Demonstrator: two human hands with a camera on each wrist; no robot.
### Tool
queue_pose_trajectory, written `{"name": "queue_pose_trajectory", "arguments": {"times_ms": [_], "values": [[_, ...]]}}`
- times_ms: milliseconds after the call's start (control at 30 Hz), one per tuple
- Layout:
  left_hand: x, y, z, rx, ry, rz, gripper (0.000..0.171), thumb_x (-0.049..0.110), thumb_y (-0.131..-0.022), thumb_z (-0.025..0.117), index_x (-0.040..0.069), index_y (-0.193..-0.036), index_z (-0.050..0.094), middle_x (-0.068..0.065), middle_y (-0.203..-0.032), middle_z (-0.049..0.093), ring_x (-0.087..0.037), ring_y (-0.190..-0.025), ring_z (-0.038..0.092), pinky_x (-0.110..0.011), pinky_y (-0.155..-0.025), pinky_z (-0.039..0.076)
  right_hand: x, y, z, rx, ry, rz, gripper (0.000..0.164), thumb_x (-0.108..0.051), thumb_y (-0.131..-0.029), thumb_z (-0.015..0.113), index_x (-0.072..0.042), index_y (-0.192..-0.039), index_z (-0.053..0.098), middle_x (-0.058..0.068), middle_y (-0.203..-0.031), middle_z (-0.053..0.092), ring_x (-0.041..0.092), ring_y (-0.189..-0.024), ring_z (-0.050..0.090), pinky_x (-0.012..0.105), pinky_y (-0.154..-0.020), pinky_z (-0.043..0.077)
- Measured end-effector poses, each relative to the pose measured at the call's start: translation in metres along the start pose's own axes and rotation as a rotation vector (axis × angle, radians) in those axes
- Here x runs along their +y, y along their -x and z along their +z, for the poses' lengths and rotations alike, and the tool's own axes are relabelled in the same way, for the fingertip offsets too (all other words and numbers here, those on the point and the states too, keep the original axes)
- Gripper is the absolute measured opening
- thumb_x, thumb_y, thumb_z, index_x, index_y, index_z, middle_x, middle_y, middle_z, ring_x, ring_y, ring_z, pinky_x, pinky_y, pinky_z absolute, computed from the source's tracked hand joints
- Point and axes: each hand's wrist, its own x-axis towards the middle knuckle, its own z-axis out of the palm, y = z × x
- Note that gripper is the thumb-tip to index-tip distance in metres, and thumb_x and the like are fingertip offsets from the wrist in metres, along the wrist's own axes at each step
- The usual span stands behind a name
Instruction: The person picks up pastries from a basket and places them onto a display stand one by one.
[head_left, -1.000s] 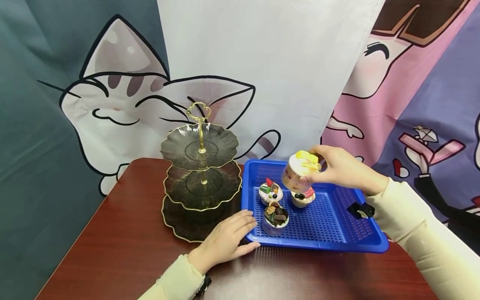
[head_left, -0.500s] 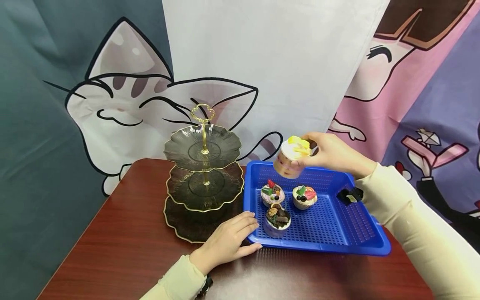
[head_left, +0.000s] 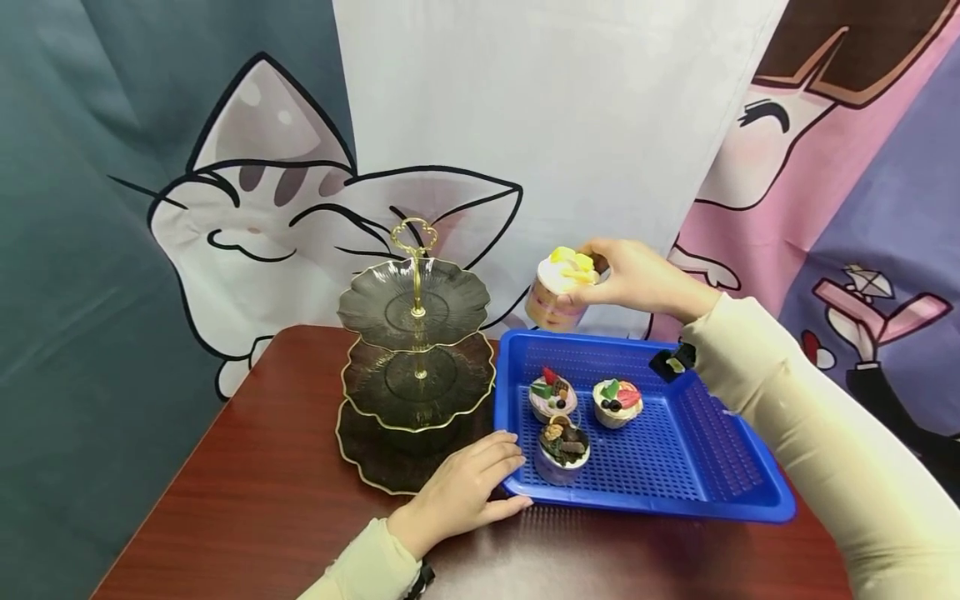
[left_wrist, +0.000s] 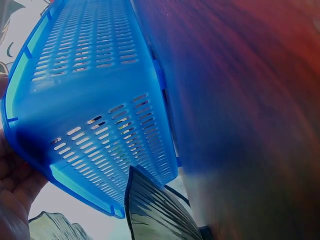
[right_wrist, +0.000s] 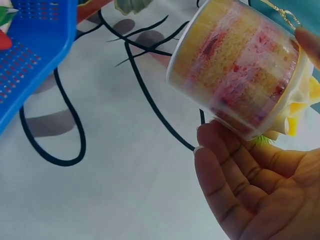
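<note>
My right hand (head_left: pixel 633 277) pinches a clear cup of layered cake (head_left: pixel 551 304) between thumb and fingers, above the back left rim of the blue basket. The cup has a white top with yellow fruit pieces and is tilted. Pink and yellow layers show through the cup's wall (right_wrist: pixel 235 65) in the right wrist view. My left hand (head_left: pixel 468 487) rests on the near left corner of the blue basket (head_left: pixel 630 502). In the basket stand a strawberry cupcake (head_left: pixel 617 404), another fruit-topped cupcake (head_left: pixel 552 398) and a chocolate-topped cup (head_left: pixel 562 454).
Left of the basket stands a three-tier dark glass stand (head_left: pixel 416 383) with gold wavy rims and a gold handle (head_left: pixel 414 237) on top. Both sit on a reddish-brown table (head_left: pixel 247 475). A printed cloth (head_left: pixel 570 108) with cartoon figures hangs behind.
My right hand has lifted the cake cup up and to the left, out of the basket, uncovering the strawberry cupcake. The left hand stays at the basket's corner. The head view has shifted slightly.
</note>
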Motion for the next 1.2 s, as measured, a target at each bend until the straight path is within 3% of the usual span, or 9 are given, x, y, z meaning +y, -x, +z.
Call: {"name": "queue_pose_trajectory", "arguments": {"times_ms": [133, 367, 600, 1200], "values": [[0.001, -0.001, -0.001, -0.007, 0.001, -0.004, 0.041, 0.042, -0.078, 0.076, 0.007, -0.1, 0.071, -0.002, -0.103, 0.07, -0.019, -0.11, 0.063, -0.028, -0.104, 0.048, -0.004, -0.009, -0.004, 0.003, -0.011, -0.001, 0.053, -0.036, -0.077, 0.076, -0.003, -0.116, 0.061, 0.012, -0.103, 0.067, 0.023, -0.093, 0.06, 0.034, -0.079, 0.048], [0.001, 0.001, -0.004, -0.005, -0.014, -0.01, 0.041, 0.042, -0.079, 0.075, 0.008, -0.1, 0.071, -0.002, -0.102, 0.07, -0.019, -0.11, 0.064, -0.028, -0.103, 0.048, -0.02, -0.034, -0.004, 0.04, -0.012, -0.039, 0.046, -0.039, -0.078, 0.075, -0.006, -0.108, 0.064, 0.007, -0.09, 0.065, 0.019, -0.081, 0.055, 0.028, -0.067, 0.044], [0.0, 0.002, -0.003, 0.015, -0.003, -0.005, 0.04, 0.041, -0.08, 0.074, 0.007, -0.1, 0.071, -0.003, -0.102, 0.07, -0.02, -0.11, 0.064, -0.028, -0.103, 0.049, -0.038, -0.055, -0.001, 0.034, -0.014, -0.067, 0.043, -0.04, -0.076, 0.076, -0.009, -0.103, 0.064, 0.004, -0.085, 0.062, 0.017, -0.077, 0.053, 0.027, -0.065, 0.042], [0.002, 0.0, -0.001, 0.008, -0.001, -0.002, 0.04, 0.042, -0.079, 0.075, 0.009, -0.1, 0.071, -0.001, -0.102, 0.07, -0.018, -0.11, 0.064, -0.027, -0.103, 0.049, -0.067, -0.083, 0.015, 0.03, -0.033, -0.164, 0.041, -0.044, -0.074, 0.076, -0.011, -0.095, 0.063, -0.003, -0.074, 0.051, 0.014, -0.067, 0.045, 0.024, -0.057, 0.035]]}}
